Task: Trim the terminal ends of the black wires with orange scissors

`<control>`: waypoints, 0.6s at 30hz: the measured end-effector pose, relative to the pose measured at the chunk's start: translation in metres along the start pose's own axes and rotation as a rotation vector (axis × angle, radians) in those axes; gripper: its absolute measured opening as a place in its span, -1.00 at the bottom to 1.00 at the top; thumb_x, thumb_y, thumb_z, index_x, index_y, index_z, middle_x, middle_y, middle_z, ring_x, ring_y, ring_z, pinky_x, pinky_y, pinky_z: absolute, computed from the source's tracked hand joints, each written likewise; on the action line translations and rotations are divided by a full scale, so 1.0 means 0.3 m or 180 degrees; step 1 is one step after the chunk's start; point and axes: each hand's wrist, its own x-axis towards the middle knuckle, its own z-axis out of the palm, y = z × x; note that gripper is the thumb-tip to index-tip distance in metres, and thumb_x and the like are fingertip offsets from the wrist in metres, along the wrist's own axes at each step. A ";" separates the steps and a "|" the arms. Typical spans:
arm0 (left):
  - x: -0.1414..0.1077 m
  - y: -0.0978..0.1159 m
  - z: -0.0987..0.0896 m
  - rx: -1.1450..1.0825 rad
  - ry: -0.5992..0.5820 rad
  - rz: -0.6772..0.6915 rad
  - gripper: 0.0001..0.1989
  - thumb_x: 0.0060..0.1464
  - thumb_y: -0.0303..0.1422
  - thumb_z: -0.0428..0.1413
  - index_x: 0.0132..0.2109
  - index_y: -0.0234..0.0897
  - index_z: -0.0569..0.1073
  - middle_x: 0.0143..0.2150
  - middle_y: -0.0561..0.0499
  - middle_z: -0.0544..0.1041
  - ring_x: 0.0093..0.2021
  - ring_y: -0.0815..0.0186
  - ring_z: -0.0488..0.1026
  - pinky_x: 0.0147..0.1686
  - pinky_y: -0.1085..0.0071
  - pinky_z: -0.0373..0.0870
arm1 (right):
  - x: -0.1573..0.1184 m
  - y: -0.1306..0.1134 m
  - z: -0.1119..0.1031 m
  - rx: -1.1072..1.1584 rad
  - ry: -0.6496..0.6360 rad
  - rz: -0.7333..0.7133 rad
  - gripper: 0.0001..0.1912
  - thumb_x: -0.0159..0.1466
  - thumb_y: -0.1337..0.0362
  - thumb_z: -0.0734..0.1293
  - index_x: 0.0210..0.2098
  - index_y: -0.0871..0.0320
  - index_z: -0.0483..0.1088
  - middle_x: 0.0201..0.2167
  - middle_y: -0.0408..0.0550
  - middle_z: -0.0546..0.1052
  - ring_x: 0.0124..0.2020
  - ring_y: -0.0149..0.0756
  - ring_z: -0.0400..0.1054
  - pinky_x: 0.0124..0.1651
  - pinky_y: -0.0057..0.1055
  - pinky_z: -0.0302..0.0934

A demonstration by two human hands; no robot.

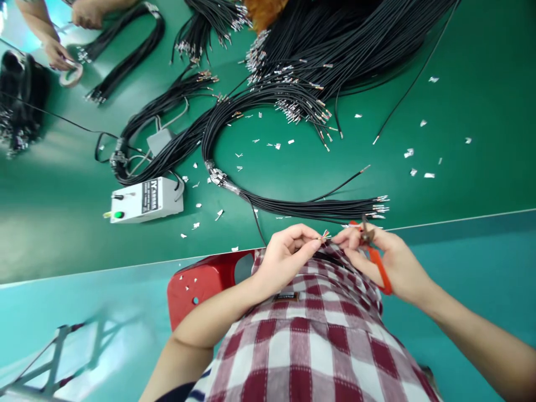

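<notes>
Left hand [290, 251]: pinched on a cable [328, 240].
Right hand [391, 259]: curled around cutters [381, 271] (fingertips beside the cable).
Cable: held near the bench [473, 178] edge, wires [326, 234] fanned towards the bench, long axis mostly hidden.

My left hand [288, 251]: thumb [307, 251] and index finger [304, 230] pressed in pinch, other fingers folded inward. My right hand [387, 259]: fingers bent around grip, fingertips [341, 239] pointing left, just beside left ones. Left forearm [221, 312] bare, slanting from near left, elbow [186, 341] bent. Right forearm [469, 335] bare, reaching in from near right. Both hands close together, wrists nearly straight.
</notes>
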 end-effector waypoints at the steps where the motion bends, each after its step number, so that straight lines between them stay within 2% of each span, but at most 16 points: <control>1: 0.000 -0.002 0.002 -0.0018 -0.0001 -0.0029 -0.67 0.02 -0.14 0.30 -0.31 -0.35 0.47 -0.40 0.00 0.51 -0.51 0.49 0.31 -0.54 0.54 0.22 | 0.008 -0.013 0.008 0.0229 0.0148 -0.0023 -0.82 0.24 0.22 0.37 -0.42 0.08 0.28 -0.23 -0.01 0.59 -0.20 -0.22 0.49 -0.10 -0.30 0.37; 4: 0.000 -0.004 0.008 -0.0034 0.0018 -0.0073 -0.67 0.02 -0.15 0.30 -0.34 -0.34 0.43 -0.50 0.09 0.42 -0.58 0.53 0.25 -0.60 0.56 0.16 | 0.032 -0.052 0.031 0.0706 0.0408 -0.0054 -0.73 0.17 0.22 0.44 -0.45 0.07 0.23 -0.26 -0.01 0.59 -0.17 -0.20 0.49 -0.08 -0.27 0.37; 9: 0.000 -0.011 0.013 -0.0101 0.0001 -0.0154 -0.63 0.01 -0.12 0.30 -0.35 -0.33 0.40 -0.56 0.14 0.35 -0.64 0.56 0.19 -0.66 0.57 0.10 | 0.053 -0.069 0.066 0.1247 0.0540 0.0165 -0.70 0.15 0.24 0.44 -0.46 0.08 0.19 -0.41 -0.11 0.53 -0.36 -0.29 0.46 -0.22 -0.31 0.38; 12: 0.003 -0.020 0.012 -0.0282 -0.0033 -0.0191 -0.63 0.01 -0.12 0.31 -0.32 -0.33 0.40 -0.55 0.15 0.35 -0.65 0.57 0.15 -0.67 0.58 0.08 | 0.054 -0.060 0.082 0.1429 0.0517 0.0194 -0.70 0.13 0.26 0.44 -0.45 0.08 0.17 -0.45 -0.15 0.49 -0.40 -0.33 0.42 -0.26 -0.34 0.35; 15: 0.004 -0.030 0.010 -0.0442 -0.0125 -0.0057 -0.67 0.08 -0.18 0.27 -0.11 -0.28 0.42 -0.50 0.17 0.34 -0.63 0.56 0.14 -0.65 0.58 0.10 | 0.053 -0.052 0.097 0.1427 0.0533 0.0157 -0.70 0.14 0.27 0.42 -0.45 0.07 0.15 -0.45 -0.16 0.47 -0.40 -0.35 0.40 -0.26 -0.35 0.34; 18: -0.003 -0.035 0.007 -0.0204 -0.0279 0.0269 -0.59 0.22 -0.24 0.14 0.18 -0.15 0.35 -0.47 0.16 0.29 -0.60 0.51 0.16 -0.62 0.55 0.12 | 0.057 -0.041 0.111 0.1516 0.0536 0.0173 -0.70 0.15 0.26 0.41 -0.44 0.07 0.14 -0.44 -0.17 0.46 -0.40 -0.36 0.39 -0.27 -0.36 0.33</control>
